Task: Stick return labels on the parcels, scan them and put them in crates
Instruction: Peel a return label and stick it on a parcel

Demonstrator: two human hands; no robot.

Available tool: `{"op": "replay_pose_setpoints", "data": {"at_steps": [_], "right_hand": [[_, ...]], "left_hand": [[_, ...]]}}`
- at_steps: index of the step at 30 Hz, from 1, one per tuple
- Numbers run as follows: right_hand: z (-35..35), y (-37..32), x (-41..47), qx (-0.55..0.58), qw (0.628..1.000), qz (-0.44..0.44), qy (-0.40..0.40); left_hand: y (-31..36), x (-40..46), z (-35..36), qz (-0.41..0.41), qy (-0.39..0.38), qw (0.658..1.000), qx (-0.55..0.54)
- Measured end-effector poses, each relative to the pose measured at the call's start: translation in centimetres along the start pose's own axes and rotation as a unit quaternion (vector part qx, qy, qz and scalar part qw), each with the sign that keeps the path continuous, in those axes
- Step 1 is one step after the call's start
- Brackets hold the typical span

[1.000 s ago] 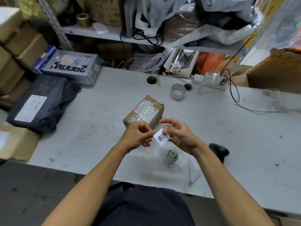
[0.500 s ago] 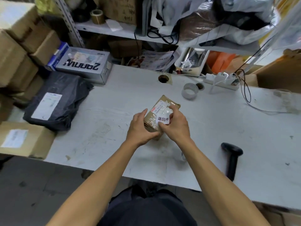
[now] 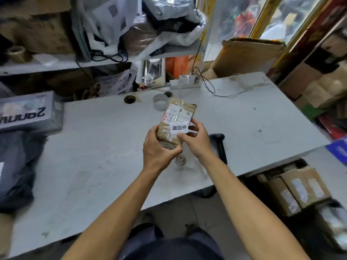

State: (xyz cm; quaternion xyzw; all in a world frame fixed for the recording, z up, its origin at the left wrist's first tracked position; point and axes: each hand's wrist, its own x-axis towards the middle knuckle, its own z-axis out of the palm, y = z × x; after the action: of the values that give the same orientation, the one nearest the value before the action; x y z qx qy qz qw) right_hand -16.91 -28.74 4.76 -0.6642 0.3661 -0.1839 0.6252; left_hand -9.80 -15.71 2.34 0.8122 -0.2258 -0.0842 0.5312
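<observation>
A small brown taped parcel [image 3: 177,115] is held up above the grey table [image 3: 93,147]. My left hand [image 3: 158,149] grips its near end from below and the left. My right hand [image 3: 195,139] holds its right side, thumb pressing by a white return label [image 3: 179,127] with black characters stuck on the parcel's top. A black handheld scanner [image 3: 219,145] lies on the table just right of my right hand. A label roll [image 3: 180,160] sits on the table beneath my hands.
A tape ring [image 3: 160,101] and a power strip [image 3: 185,83] lie at the table's back. A grey box [image 3: 30,111] and a dark mailer bag [image 3: 16,166] sit left. Boxed parcels [image 3: 298,188] fill a crate on the floor at right.
The label went from between my fingers onto the parcel. Both hands lifted the parcel off the table, and my view swung to the right.
</observation>
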Motion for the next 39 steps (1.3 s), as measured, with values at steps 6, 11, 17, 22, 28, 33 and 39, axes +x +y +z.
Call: {"op": "replay_pose_setpoints", "data": {"at_steps": [6, 11, 17, 22, 28, 33, 39], "right_hand": [[-14.9, 0.6, -3.9, 0.004, 0.99, -0.04, 0.138], [-28.9, 4.9, -9.9, 0.002, 0.97, -0.003, 0.244], [-41.2, 11.5, -18.7, -0.009, 0.935, 0.07, 0.348], [-47.0, 16.1, -25.8, 0.023, 0.9, 0.124, 0.417], [-51.2, 21.2, -30.6, 0.082, 0.853, 0.19, 0.479], [-55.6, 24.9, -31.8, 0.114, 0.828, 0.234, 0.497], [-63.3, 28.4, -29.7, 0.129, 0.809, 0.279, 0.5]], "left_hand": [[8.2, -3.7, 10.7, 0.102, -0.119, 0.987, -0.037], [13.8, -11.3, 21.9, 0.088, -0.235, 0.965, -0.074], [17.4, -20.1, 33.8, 0.049, -0.365, 0.927, -0.067], [18.8, -26.5, 40.6, 0.009, -0.465, 0.884, -0.041], [19.5, -31.9, 47.3, 0.001, -0.556, 0.831, 0.03], [19.6, -35.0, 53.7, -0.012, -0.605, 0.791, 0.091], [20.3, -36.7, 63.2, -0.047, -0.636, 0.762, 0.114]]}}
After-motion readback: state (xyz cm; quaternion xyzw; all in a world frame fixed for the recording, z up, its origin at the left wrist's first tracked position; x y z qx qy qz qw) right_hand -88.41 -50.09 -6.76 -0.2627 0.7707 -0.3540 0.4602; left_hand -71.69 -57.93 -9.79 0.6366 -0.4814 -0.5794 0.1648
